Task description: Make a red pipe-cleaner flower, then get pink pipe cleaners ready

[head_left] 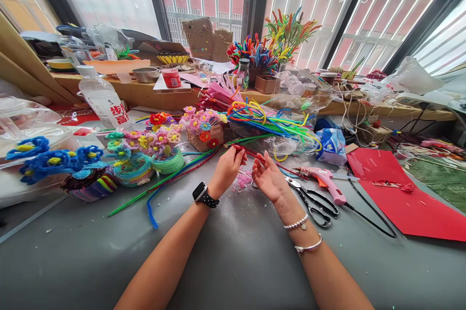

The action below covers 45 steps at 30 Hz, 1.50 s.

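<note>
My left hand [226, 169], with a dark watch at its wrist, is closed in a pinch on a red glittery pipe cleaner [249, 151] above the middle of the table. Beside it, my right hand [271, 179] is turned palm inward with its fingers loosely curled and apart, and nothing shows in its palm. The red strand passes behind the right fingertips; whether they touch it I cannot tell. Pink clippings [242, 182] lie beneath both hands. Close to the right wrist are black-handled scissors [315, 203] and a pink glue gun [329, 184].
Pots of pipe-cleaner flowers [165, 155] and a clear bottle [104, 99] stand left. Green pipe cleaners [145, 193] stretch across the grey table [233, 261]. A heap of colored pipe cleaners [269, 121] lies behind my hands. Red card sheets [411, 198] and a cord are at right.
</note>
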Each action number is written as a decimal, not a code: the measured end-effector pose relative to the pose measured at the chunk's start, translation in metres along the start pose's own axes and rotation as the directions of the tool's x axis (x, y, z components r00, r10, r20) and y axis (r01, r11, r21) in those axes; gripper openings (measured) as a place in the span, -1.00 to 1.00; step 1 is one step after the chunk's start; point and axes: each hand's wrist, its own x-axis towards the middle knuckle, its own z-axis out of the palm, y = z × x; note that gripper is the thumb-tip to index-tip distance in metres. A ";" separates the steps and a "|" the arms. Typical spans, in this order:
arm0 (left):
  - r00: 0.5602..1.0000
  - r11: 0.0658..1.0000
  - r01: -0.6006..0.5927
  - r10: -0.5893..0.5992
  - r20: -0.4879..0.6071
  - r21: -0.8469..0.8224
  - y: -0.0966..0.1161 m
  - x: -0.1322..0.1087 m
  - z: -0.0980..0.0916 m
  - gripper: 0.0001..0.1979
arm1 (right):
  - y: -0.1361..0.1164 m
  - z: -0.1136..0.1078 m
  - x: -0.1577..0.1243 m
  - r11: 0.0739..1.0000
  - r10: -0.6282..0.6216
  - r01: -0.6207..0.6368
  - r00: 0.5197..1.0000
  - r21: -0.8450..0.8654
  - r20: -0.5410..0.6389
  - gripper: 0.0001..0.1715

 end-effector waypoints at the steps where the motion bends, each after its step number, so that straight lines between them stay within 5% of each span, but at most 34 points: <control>1: 0.999 0.999 0.033 -0.033 0.006 -0.043 -0.001 0.000 0.000 -0.78 | -0.002 -0.002 0.001 0.994 -0.092 0.088 0.994 -0.067 -0.060 -0.82; 2: 0.998 0.995 0.064 -0.063 0.021 -0.082 -0.002 0.000 0.001 -0.79 | -0.003 -0.005 0.003 0.966 -0.221 0.201 0.968 -0.161 -0.115 -0.79; 4: 0.994 0.987 0.100 -0.093 0.062 -0.124 -0.003 0.000 0.001 -0.80 | -0.004 -0.008 0.004 0.800 -0.536 0.450 0.834 -0.396 -0.133 -0.67; 6: 0.992 0.987 0.090 -0.077 0.096 -0.136 -0.004 -0.001 0.002 -0.81 | -0.004 -0.008 0.003 0.537 -0.742 0.623 0.670 -0.569 0.033 -0.56; 8: 0.993 0.990 0.057 -0.042 0.114 -0.127 -0.003 -0.001 0.002 -0.81 | -0.002 -0.006 -0.001 0.356 -0.754 0.706 0.604 -0.612 0.258 -0.55; 11: 0.994 0.998 0.014 -0.007 0.112 -0.059 -0.002 -0.001 0.003 -0.80 | 0.002 -0.002 -0.007 0.312 -0.607 0.725 0.649 -0.614 0.459 -0.66; 14: 0.992 0.999 -0.013 0.008 0.125 0.037 -0.001 -0.002 0.003 -0.79 | 0.005 0.000 -0.009 0.264 -0.561 0.713 0.661 -0.649 0.498 -0.72; 20: 0.982 0.981 -0.090 0.058 0.180 0.174 0.002 -0.003 0.005 -0.73 | 0.004 -0.002 -0.010 0.149 -0.607 0.706 0.618 -0.692 0.500 -0.89; 26: 0.987 0.922 -0.151 0.120 0.108 0.357 -0.003 -0.003 0.007 -0.73 | 0.008 -0.004 -0.010 -0.030 -0.643 0.670 0.556 -0.742 0.528 -0.83; 33: 0.974 0.834 -0.219 0.157 0.163 0.507 -0.003 -0.006 0.004 -0.69 | 0.004 -0.008 -0.009 -0.269 -0.531 0.664 0.502 -0.698 0.683 -0.71; 39: 0.961 0.718 -0.264 0.138 0.240 0.644 0.002 -0.007 -0.001 -0.71 | -0.004 -0.011 -0.009 -0.581 -0.297 0.627 0.429 -0.518 0.853 -0.54; 45: 0.933 0.624 -0.350 0.166 0.319 0.699 0.004 -0.006 -0.005 -0.71 | -0.004 -0.012 -0.006 -0.658 -0.249 0.582 0.431 -0.478 0.867 -0.57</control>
